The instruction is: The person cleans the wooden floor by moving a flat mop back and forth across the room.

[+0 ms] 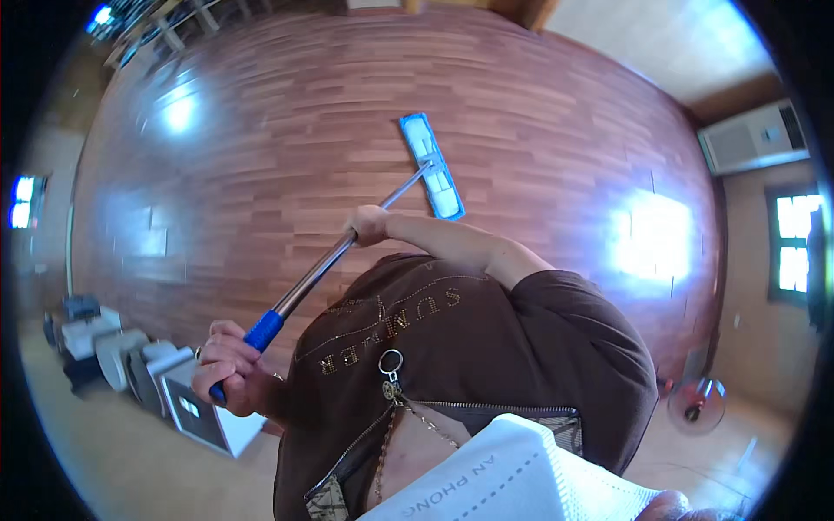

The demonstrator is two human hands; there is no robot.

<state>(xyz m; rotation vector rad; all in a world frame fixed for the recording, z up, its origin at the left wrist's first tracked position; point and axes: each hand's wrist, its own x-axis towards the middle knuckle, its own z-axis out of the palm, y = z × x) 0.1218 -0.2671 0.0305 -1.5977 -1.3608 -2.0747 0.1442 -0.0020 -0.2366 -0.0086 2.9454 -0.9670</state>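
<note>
A flat mop lies across my front, its pole (314, 276) slanting from lower left up to the mop head. The blue-fringed mop head (419, 132) with a pale top plate rests flat on the wood-plank floor (304, 113). My left hand (229, 363) is closed round the blue grip (266, 329) at the pole's upper end. Farther down the pole, my right hand (369, 225) wraps the metal tube, its forearm reaching across my body from the right. Both hands are on the same pole.
At the left stand a white box-like appliance (234, 430) and several rounded pale things (122, 358). A round, see-through fan-like thing (697, 405) is at the lower right. A white air conditioner (752, 137) hangs on the right wall, near a window (795, 243). Cluttered furniture (169, 35) lines the far left.
</note>
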